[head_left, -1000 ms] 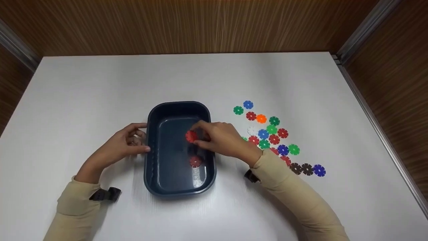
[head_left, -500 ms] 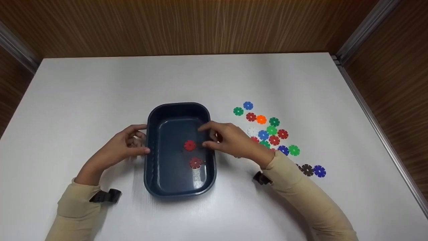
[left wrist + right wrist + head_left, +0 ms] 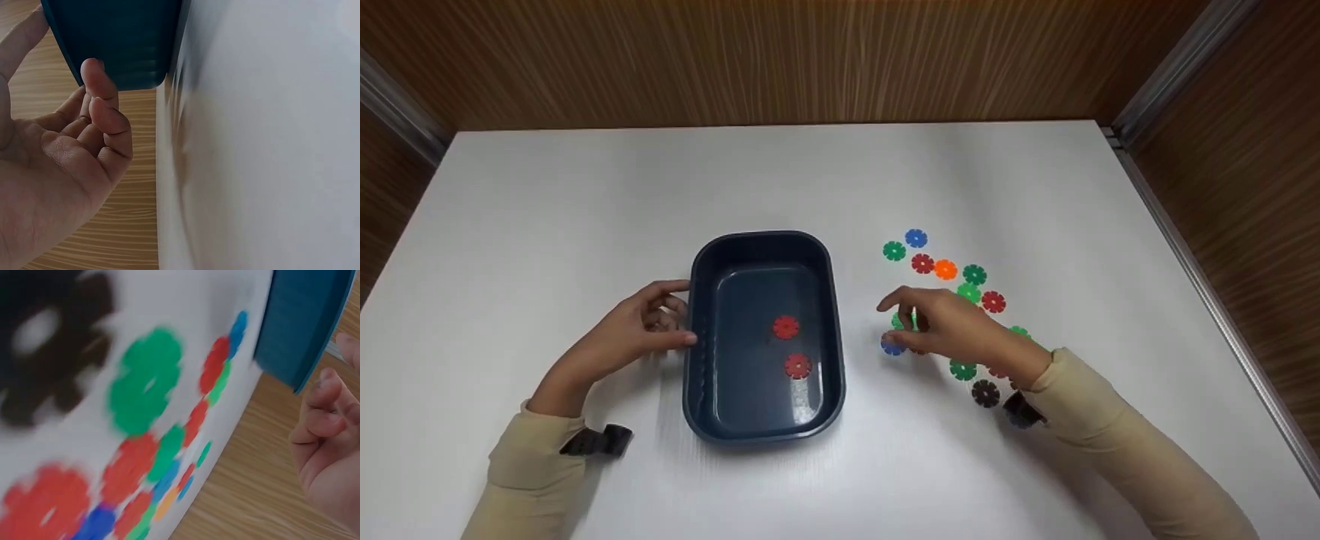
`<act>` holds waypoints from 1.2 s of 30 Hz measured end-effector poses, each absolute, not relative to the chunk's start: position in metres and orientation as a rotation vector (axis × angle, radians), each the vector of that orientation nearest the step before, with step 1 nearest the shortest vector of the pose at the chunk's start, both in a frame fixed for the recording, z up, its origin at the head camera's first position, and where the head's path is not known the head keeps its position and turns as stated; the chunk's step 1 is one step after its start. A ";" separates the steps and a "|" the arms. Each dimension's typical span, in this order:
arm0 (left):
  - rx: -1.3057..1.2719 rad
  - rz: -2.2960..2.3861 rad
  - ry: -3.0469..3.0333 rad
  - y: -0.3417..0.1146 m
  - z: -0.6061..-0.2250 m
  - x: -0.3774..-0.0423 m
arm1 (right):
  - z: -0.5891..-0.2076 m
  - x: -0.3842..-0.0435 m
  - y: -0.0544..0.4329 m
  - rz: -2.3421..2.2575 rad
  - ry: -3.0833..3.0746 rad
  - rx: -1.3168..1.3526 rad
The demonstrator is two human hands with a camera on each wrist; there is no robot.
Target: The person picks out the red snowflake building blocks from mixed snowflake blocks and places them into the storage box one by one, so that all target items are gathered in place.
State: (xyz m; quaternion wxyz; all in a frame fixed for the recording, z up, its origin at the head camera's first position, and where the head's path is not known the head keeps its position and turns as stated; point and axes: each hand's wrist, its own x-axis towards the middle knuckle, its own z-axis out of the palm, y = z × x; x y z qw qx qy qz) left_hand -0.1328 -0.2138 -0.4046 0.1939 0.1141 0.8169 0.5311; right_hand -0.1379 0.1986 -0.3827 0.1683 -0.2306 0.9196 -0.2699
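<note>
A dark blue rectangular tray (image 3: 742,300) lies on the white table with two red notched plastic discs (image 3: 785,327) inside. My left hand (image 3: 619,330) touches the tray's left side with thumb and index finger spread along the rim; its other fingers are loosely bent beside the wall. My right hand (image 3: 952,319) is over the disc group right of the tray, thumb and index finger apart and nothing between them. Below its thumb shows a blue disc (image 3: 893,349), and a green disc (image 3: 897,321) peeks out between the fingers. The hand and forearm hide several discs.
Several more discs lie scattered behind and beside the right hand, among them an orange disc (image 3: 946,269), a red disc (image 3: 994,301) and a dark brown disc (image 3: 985,393). Wood-grain panels (image 3: 840,60) border the table at the back and right.
My right hand has let go of a red disc inside the tray, then moved right, out of the tray and over the scattered discs. My left hand has stayed at the rim.
</note>
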 end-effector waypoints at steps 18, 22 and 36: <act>0.304 1.508 2.267 -0.213 -0.403 -0.131 | -0.399 -0.131 0.236 -0.506 2.710 -0.555; 0.311 1.508 2.260 -0.214 -0.402 -0.132 | -0.401 -0.131 0.235 -0.472 2.713 -0.537; 0.301 1.516 2.250 -0.214 -0.403 -0.133 | -0.407 -0.133 0.231 -0.449 2.710 -0.581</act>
